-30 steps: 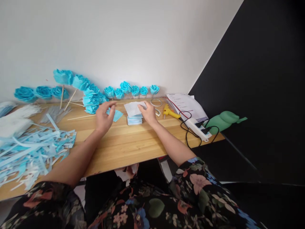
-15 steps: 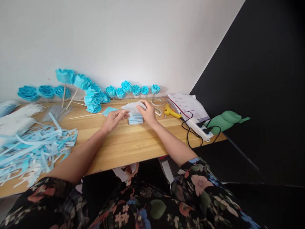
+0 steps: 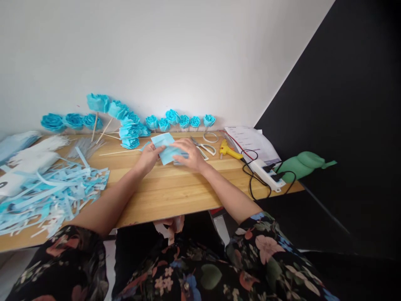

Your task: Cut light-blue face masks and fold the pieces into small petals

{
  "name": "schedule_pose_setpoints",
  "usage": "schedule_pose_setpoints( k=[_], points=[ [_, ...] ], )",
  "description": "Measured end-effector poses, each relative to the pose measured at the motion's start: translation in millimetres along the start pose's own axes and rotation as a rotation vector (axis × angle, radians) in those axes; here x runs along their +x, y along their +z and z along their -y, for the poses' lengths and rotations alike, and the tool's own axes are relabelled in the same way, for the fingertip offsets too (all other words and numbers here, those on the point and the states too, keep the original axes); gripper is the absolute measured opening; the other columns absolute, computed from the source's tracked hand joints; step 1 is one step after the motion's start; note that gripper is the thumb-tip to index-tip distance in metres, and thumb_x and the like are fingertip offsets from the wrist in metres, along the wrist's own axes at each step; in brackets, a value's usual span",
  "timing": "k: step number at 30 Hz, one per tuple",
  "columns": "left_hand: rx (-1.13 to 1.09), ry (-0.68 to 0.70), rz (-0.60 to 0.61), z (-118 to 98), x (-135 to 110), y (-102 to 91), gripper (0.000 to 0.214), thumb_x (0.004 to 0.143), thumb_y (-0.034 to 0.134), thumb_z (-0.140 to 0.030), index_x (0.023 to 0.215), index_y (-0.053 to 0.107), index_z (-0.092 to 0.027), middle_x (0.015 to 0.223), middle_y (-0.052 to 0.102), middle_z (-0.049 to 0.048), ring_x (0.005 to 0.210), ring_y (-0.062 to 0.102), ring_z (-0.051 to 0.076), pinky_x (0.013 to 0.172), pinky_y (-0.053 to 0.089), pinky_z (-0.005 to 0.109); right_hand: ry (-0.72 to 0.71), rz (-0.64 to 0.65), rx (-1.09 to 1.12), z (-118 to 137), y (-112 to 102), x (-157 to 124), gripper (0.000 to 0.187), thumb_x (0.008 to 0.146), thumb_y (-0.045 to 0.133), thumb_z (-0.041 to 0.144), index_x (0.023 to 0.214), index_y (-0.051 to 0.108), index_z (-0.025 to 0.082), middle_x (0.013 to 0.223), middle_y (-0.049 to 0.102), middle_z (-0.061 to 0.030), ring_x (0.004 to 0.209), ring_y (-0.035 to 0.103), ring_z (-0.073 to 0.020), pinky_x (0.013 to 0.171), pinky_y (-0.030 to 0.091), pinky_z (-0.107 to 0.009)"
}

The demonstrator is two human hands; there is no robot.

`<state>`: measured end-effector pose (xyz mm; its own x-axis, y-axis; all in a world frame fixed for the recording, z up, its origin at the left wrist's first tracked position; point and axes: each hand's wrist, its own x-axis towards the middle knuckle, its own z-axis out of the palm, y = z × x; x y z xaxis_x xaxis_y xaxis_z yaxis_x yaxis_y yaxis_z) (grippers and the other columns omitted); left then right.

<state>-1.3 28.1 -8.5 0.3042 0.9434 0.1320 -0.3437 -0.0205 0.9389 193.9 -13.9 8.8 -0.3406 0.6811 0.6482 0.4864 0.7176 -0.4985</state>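
Observation:
A light blue square of paper [image 3: 166, 154] is raised at a slant above the table. My left hand [image 3: 149, 159] pinches its left edge, thumb in front. My right hand [image 3: 191, 155] is at its right side, with fingers and thumb bent around the edge; the fingertips partly overlap the paper. Below that hand sits a stack of paper pieces [image 3: 181, 163], mostly covered. Another bit of blue paper [image 3: 144, 146] lies behind my left hand. Scissors with white handles [image 3: 206, 148] rest just beyond my right hand.
Blue paper roses [image 3: 130, 131] on sticks line the wall. Paper strips [image 3: 59, 194] heap up at left. To the right are a yellow glue gun [image 3: 230, 149], a roll ring [image 3: 210, 137], printed sheets [image 3: 253, 144], a power strip [image 3: 266, 173] with cables and a green bundle [image 3: 302, 165].
The paper between my hands showed a pale, whitish face before and shows blue now, tilted more upright. My right hand has come lower over the stack. The view has shifted slightly left.

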Motion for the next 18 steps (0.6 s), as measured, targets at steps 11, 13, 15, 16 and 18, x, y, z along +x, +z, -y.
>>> schedule_pose_setpoints(
  k=[11,13,15,16,18],
  points=[
    [0.259,0.078,0.174,-10.9,-12.6,8.9,0.072,0.073,0.080,-0.042,0.137,0.058,-0.020,0.131,0.067,0.0103,0.115,0.064,0.028,0.093,0.054,0.038,0.560,-0.027,0.587,-9.2,5.4,0.4,0.046,0.086,0.060,0.061,0.104,0.072,0.020,0.095,0.072,-0.0023,0.088,0.064,-0.0168,0.073,0.049,-0.026],
    [0.286,0.078,0.215,-12.6,-15.1,11.4,0.074,0.072,0.080,-0.042,0.139,0.056,-0.020,0.134,0.065,0.0107,0.116,0.063,0.029,0.094,0.054,0.038,0.569,-0.062,0.635,-5.5,10.0,-0.1,0.040,0.079,0.070,0.055,0.096,0.071,0.019,0.084,0.068,0.0005,0.077,0.061,-0.0142,0.068,0.047,-0.024],
    [0.284,0.067,0.249,-13.8,-16.4,13.8,0.076,0.071,0.082,-0.043,0.138,0.056,-0.019,0.131,0.067,0.0110,0.112,0.065,0.029,0.091,0.055,0.038,0.575,-0.136,0.666,-2.7,12.0,0.4,0.038,0.074,0.075,0.052,0.090,0.069,0.019,0.078,0.066,0.0022,0.072,0.058,-0.0127,0.065,0.046,-0.023],
    [0.278,0.052,0.265,-14.3,-16.7,14.6,0.077,0.069,0.083,-0.044,0.137,0.057,-0.019,0.126,0.069,0.0110,0.108,0.067,0.029,0.089,0.056,0.037,0.579,-0.178,0.678,-2.0,11.8,1.0,0.037,0.073,0.076,0.052,0.088,0.068,0.019,0.077,0.065,0.0026,0.070,0.057,-0.0124,0.064,0.045,-0.023],
    [0.278,0.001,0.298,-14.9,-16.5,14.6,0.075,0.068,0.084,-0.046,0.133,0.059,-0.018,0.114,0.073,0.0103,0.095,0.070,0.027,0.080,0.057,0.035,0.591,-0.264,0.706,-1.7,9.4,2.7,0.036,0.071,0.076,0.052,0.085,0.066,0.019,0.075,0.064,0.0030,0.069,0.055,-0.0120,0.063,0.045,-0.023]
  ],
)
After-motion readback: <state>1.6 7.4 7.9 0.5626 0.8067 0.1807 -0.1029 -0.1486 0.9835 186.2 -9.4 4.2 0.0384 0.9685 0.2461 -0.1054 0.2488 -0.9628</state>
